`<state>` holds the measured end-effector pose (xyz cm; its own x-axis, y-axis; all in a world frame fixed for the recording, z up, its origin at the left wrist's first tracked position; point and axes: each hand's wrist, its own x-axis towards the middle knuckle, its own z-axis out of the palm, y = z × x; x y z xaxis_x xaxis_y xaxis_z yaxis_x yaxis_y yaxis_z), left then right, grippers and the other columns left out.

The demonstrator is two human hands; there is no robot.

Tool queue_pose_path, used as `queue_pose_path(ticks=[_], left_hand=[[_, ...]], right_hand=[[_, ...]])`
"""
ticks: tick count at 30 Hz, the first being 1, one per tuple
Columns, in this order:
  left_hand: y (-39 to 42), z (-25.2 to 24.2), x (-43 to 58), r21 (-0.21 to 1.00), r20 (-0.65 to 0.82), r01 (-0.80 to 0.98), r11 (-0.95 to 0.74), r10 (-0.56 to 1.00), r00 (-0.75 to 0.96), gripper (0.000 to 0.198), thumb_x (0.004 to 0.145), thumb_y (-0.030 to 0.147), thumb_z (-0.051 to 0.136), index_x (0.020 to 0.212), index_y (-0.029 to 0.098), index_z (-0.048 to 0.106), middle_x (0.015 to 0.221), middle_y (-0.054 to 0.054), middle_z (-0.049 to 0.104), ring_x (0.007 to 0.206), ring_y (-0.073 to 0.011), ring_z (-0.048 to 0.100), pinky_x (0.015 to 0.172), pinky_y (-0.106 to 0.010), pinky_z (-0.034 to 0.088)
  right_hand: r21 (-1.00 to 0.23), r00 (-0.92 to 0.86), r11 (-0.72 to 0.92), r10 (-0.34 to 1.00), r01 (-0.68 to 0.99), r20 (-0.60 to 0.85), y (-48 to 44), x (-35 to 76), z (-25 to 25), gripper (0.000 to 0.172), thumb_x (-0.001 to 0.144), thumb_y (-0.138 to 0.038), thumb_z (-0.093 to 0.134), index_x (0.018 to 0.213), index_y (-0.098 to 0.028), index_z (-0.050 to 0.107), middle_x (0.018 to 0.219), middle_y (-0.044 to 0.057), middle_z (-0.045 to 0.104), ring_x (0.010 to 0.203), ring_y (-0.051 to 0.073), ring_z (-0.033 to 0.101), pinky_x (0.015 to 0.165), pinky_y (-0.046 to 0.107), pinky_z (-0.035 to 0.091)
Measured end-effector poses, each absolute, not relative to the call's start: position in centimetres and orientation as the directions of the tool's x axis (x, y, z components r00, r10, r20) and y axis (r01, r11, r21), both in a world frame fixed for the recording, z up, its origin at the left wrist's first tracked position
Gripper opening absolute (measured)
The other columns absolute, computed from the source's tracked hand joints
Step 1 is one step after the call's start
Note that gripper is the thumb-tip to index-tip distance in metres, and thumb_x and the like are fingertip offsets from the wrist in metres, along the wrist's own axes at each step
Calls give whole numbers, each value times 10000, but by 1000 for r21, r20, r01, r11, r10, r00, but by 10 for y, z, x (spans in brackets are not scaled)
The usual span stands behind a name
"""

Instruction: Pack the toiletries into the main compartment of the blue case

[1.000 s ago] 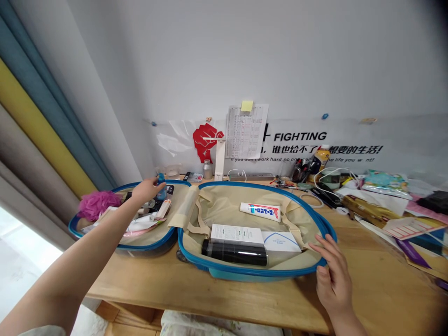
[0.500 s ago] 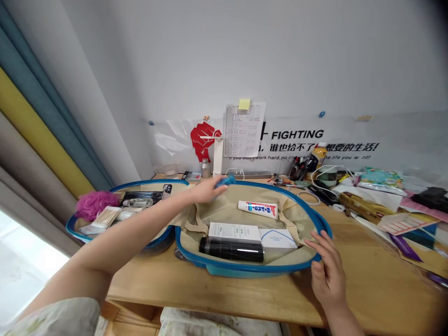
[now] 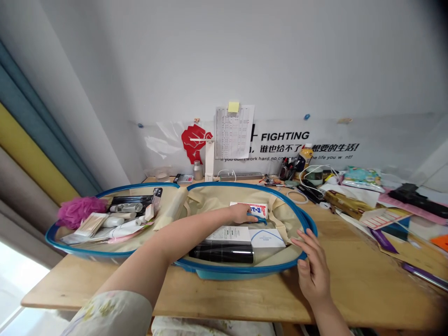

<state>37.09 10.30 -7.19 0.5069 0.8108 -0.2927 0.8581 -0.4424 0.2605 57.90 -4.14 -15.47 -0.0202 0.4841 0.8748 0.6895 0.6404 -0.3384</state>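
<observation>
An open blue suitcase (image 3: 245,272) with beige lining lies flat on the wooden desk (image 3: 367,280). My left hand (image 3: 241,213) reaches into its right half and is closed on a small blue item (image 3: 258,218), set down beside the white toothpaste box (image 3: 254,208). In front of it lie a white box (image 3: 229,234), another white box (image 3: 267,238) and a black bottle (image 3: 221,253). My right hand (image 3: 311,268) rests with fingers spread on the suitcase's right rim.
The left half of the suitcase holds a pink bath pouf (image 3: 75,210), tubes and small packets (image 3: 115,221). Bottles, cables, papers and packages (image 3: 353,196) crowd the right side of the desk. Curtains (image 3: 31,154) hang at the left.
My left hand carried the small blue item from the left half of the suitcase over to the right half and lowered it next to the toothpaste box. My right hand stayed on the rim.
</observation>
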Motion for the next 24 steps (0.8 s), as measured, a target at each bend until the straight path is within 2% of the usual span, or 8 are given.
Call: queue_pose_path(ticks=[7, 13, 20, 22, 24], left_hand=[[88, -75, 379, 233, -224, 885, -404, 863, 453, 399, 938, 479, 545, 1211, 190, 587, 1301, -108, 562, 1116, -237, 577, 952, -469, 489], [84, -72, 378, 232, -150, 890, -392, 890, 431, 435, 930, 428, 575, 1293, 193, 530, 1345, -118, 525, 1158, -259, 557, 957, -484, 489], [84, -63, 377, 277, -172, 860, -429, 858, 484, 463, 929, 423, 578, 1324, 191, 510, 1374, -124, 510, 1161, -260, 561, 969, -494, 479], [88, -50, 365, 296, -194, 840, -454, 833, 518, 484, 904, 419, 615, 1319, 185, 528, 1364, -117, 535, 1169, -249, 565, 990, -466, 468], [94, -31, 343, 313, -203, 824, -471, 815, 543, 434, 890, 403, 632, 1275, 208, 585, 1334, -75, 583, 1193, -210, 559, 1032, -376, 440]], right_hand=[[-344, -12, 642, 482, 686, 876, -41, 578, -153, 370, 964, -423, 376, 1160, -214, 610, 1250, 131, 615, 1336, 328, 454, 1039, 575, 399], [-349, -13, 637, 491, 688, 871, -41, 579, -155, 366, 959, -414, 385, 1166, -215, 612, 1268, 131, 610, 1337, 328, 452, 1039, 578, 401], [-334, -23, 652, 475, 681, 880, -39, 580, -154, 366, 965, -422, 386, 1154, -206, 612, 1275, 140, 607, 1348, 336, 442, 1047, 570, 387], [-343, -17, 646, 483, 681, 875, -39, 580, -154, 373, 961, -436, 388, 1147, -207, 616, 1278, 138, 609, 1345, 340, 446, 1046, 572, 389], [-349, -12, 641, 488, 684, 872, -39, 581, -154, 378, 957, -448, 392, 1138, -208, 621, 1269, 138, 614, 1330, 342, 462, 1046, 575, 389]])
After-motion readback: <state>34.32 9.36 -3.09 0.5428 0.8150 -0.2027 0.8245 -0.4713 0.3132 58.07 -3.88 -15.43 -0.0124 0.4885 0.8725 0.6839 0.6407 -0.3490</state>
